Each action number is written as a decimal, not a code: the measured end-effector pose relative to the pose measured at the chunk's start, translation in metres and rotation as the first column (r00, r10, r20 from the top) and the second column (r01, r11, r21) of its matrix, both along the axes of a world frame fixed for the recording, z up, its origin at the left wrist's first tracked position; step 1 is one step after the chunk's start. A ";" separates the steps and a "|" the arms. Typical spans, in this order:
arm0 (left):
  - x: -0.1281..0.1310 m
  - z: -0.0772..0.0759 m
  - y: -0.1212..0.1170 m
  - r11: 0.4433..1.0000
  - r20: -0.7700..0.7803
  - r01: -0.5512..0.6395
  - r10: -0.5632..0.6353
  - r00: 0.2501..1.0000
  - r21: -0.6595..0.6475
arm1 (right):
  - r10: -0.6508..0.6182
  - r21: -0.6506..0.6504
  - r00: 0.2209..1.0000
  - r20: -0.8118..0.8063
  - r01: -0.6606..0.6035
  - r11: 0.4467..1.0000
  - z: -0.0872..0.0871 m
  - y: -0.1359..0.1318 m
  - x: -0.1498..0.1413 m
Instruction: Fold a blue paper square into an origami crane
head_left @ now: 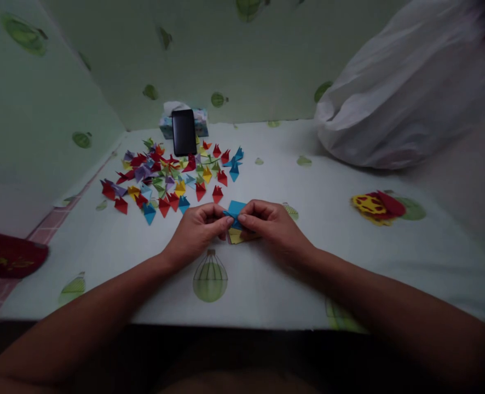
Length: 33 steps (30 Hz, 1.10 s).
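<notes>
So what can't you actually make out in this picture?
- Head view: the fold in the blue paper piece, covered by fingertips of the left hand and right hand.
- The yellow paper sheets beneath, mostly hidden by the hands.
- The white plastic bag: contents unseen, cut off at the right edge.
- The black phone: screen dark.

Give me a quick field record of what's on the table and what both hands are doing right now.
left hand: pinching the blue paper at its left edge
right hand: pinching the same paper from the right
under the hands: small stack of paper squares, yellow on top
folded pieces: many-coloured pile, far left of the table
phone: dark, leaning against the tissue box
white bag: far right
</notes>
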<state>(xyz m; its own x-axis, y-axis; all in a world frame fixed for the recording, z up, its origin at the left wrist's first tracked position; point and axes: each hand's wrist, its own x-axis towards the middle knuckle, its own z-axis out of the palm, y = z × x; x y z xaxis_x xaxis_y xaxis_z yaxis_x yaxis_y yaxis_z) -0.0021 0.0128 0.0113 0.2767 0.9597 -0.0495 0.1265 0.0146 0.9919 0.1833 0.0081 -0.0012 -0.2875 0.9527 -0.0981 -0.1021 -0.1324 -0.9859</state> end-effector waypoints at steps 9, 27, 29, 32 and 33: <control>-0.001 0.000 -0.001 0.997 -0.053 0.010 -0.006 0.999 0.071 | 0.075 0.029 0.997 0.016 -0.075 0.997 0.001 0.001 0.000; -0.005 -0.002 0.004 0.998 0.044 0.039 -0.041 0.998 0.044 | 0.080 -0.006 0.997 0.021 -0.080 0.997 0.001 0.001 0.002; -0.004 0.001 0.003 0.997 0.008 0.023 -0.023 1.000 0.068 | 0.079 -0.001 0.997 0.009 -0.079 0.997 0.000 0.001 0.002; -0.003 0.003 0.002 0.995 -0.017 0.016 -0.014 1.000 0.098 | 0.069 0.008 0.998 -0.001 -0.069 0.998 -0.001 0.000 0.001; -0.003 0.003 0.002 0.995 -0.017 0.022 -0.020 1.000 0.098 | 0.063 0.011 0.998 -0.003 -0.063 0.998 -0.001 0.000 0.001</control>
<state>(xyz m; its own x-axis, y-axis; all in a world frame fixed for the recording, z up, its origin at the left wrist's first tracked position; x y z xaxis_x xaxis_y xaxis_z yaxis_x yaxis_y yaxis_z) -0.0049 0.0146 0.0141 0.2965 0.9542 0.0396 0.1420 -0.0851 0.9862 0.1838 0.0080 -0.0018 -0.3470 0.9339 -0.0863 -0.0974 -0.1274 -0.9871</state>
